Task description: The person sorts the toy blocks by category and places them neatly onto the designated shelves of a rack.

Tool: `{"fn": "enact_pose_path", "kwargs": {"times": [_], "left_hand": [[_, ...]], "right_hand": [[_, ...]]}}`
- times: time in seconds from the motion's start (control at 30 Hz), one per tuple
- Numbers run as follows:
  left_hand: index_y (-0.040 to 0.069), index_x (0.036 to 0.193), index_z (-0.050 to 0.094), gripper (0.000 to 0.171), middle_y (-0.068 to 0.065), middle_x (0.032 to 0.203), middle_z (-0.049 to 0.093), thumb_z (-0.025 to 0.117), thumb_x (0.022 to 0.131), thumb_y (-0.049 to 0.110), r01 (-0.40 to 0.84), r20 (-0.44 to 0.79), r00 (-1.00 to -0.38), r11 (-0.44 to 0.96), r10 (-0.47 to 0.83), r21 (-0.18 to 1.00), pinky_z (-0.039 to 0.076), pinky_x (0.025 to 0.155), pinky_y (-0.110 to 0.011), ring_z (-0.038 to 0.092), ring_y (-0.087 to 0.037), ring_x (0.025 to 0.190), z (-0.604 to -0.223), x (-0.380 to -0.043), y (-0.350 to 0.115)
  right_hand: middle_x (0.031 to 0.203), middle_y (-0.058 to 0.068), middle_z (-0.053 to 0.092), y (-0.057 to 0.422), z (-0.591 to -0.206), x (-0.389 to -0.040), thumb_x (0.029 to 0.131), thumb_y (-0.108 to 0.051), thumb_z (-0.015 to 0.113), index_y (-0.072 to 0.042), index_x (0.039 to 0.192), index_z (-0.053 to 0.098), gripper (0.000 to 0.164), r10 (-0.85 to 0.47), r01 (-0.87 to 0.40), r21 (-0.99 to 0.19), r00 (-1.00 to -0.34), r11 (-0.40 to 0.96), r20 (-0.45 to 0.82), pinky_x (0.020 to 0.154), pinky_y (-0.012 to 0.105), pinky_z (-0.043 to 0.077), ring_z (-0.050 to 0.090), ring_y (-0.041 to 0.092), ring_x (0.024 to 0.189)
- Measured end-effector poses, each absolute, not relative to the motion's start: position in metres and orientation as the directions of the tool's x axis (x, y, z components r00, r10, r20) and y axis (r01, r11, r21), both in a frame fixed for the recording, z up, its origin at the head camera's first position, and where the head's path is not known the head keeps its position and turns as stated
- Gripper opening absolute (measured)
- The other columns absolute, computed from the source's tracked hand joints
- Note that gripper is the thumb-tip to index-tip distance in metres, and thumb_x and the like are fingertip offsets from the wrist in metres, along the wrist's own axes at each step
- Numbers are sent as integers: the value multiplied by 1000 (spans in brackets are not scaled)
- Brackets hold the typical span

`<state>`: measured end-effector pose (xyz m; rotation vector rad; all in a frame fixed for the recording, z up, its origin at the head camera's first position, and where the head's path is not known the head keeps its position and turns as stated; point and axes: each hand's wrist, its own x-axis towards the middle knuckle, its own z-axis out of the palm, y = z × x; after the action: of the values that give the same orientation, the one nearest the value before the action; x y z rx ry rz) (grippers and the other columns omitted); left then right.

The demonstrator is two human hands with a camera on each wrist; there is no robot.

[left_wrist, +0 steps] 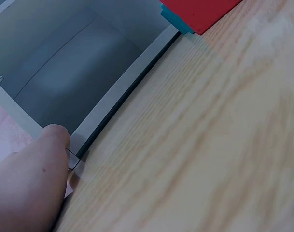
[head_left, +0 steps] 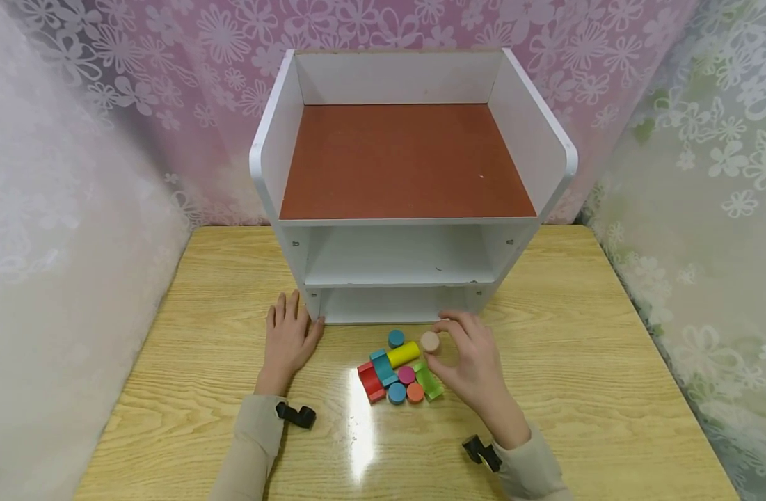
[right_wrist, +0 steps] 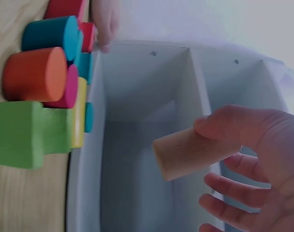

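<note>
My right hand [head_left: 473,362] pinches a plain wooden cylinder block [right_wrist: 195,152] between thumb and fingers, above the table near the shelf's lower front edge. My left hand [head_left: 286,341] lies with its fingers extended on the table, beside the shelf's front left corner; its thumb touches or nearly touches that corner. Between the hands is a cluster of blocks: a red notched block [head_left: 371,383], a teal notched block [head_left: 383,367], a yellow cylinder [head_left: 403,354] on its side, a green notched block [head_left: 429,383], and pink [head_left: 406,375], orange [head_left: 415,393] and blue cylinders [head_left: 396,393].
A white shelf unit [head_left: 398,284] with a brown top board [head_left: 401,160] stands at the back of the wooden table [head_left: 182,390]. Its two lower compartments face me. Flowered curtains [head_left: 220,90] hang behind and at both sides.
</note>
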<state>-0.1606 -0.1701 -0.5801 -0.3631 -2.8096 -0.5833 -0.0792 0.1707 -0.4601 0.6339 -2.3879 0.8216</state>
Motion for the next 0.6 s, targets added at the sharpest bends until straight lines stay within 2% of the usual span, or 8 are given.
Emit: {"fn": "enact_pose_path", "kwargs": {"times": [0.13,0.3,0.6], "left_hand": [[12,151,42,58,-21,157,29,44,103,44,290,287,-939,888,191,356,13,114,-63,17,-47,145,-580,-161,-170],[13,152,40,59,-21,157,28,44,102,45,290,287,-939,887,191,359,13,113,-63,17,-47,145,-580,-160,-170],[14,154,39,60,-20,158,27,44,103,45,290,284,-939,885,191,363,12,114,-64,17,-47,145,-580,-161,-170]], "right_hand": [[126,20,59,169,-450,-77,68,-14,85,-5,97,66,36,-269,-596,-414,-739,688,617,92,57,40,53,39,113],[131,22,56,169,-435,-77,68,-16,83,-5,97,65,35,-292,-632,-389,-706,670,645,97,61,36,50,41,121],[128,19,60,166,-400,-85,70,-16,82,-5,96,64,33,-292,-683,-418,-673,599,680,91,53,40,54,37,114]]}}
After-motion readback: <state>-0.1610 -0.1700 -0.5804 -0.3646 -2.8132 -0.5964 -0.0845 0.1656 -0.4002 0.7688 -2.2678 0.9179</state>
